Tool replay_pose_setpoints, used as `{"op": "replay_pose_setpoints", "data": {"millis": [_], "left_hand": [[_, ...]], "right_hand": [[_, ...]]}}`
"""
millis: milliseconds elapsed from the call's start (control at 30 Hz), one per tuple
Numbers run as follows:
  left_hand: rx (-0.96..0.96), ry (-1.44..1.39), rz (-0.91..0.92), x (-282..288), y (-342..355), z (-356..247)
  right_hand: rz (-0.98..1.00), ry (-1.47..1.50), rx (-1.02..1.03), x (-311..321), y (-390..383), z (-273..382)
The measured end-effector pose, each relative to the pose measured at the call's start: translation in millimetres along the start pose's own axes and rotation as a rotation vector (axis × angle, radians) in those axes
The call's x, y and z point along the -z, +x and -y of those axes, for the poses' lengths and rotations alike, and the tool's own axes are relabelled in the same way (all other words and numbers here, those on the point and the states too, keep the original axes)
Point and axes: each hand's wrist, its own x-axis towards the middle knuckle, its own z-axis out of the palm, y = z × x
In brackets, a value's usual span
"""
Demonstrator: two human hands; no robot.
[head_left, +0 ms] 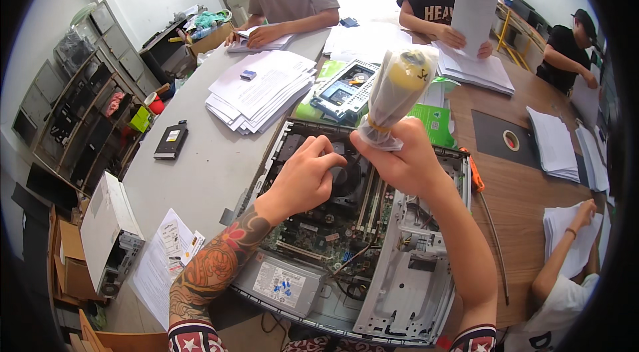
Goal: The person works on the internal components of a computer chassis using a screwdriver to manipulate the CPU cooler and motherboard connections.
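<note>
An open desktop computer case (363,332) lies before me, its circuit board, fan (346,182) and silver power supply (283,285) exposed. My right hand (413,162) is closed around the lower end of a plastic-wrapped tool (399,89) with a yellow top, bound by a yellow rubber band. The tool stands tilted above the case; its lower tip is hidden behind my hand. My left hand (303,175) hovers over the fan's left side with curled fingers. Whatever its fingertips may pinch is too small to make out.
Beyond the case lies a metal drive cage (346,89). A long-shafted orange screwdriver (476,175) rests to the right, near a tape roll (510,140). Left are a black drive (171,141), paper stacks (259,95) and another computer (110,232). Several people handle papers around the table.
</note>
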Motion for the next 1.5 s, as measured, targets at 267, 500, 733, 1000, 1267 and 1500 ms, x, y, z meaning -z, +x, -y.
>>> {"op": "replay_pose_setpoints", "data": {"millis": [267, 500, 733, 1000, 1267, 1500], "left_hand": [[0.001, 0.029, 0.012, -0.2, -1.2, -0.1], [0.006, 0.033, 0.019, -0.2, -1.0, -0.1], [0.01, 0.042, 0.029, -0.2, -1.2, -0.1], [0.024, 0.03, 0.047, -0.6, -1.0, 0.1], [-0.015, -0.036, 0.074, -0.5, -2.7, 2.0], [-0.046, -0.04, 0.044, 3.6, 1.4, -0.5]], "right_hand": [[0.006, -0.01, -0.001, -1.5, -0.5, -0.3], [-0.007, -0.004, 0.016, -4.8, -1.7, -4.9], [0.021, -0.025, 0.008, -1.6, -1.0, -3.0], [0.031, -0.015, -0.001, -1.7, -1.7, -4.1], [-0.031, -0.002, 0.067, -5.9, -1.5, -7.7], [-0.048, -0.025, 0.0, 4.7, 0.6, 0.8]]}}
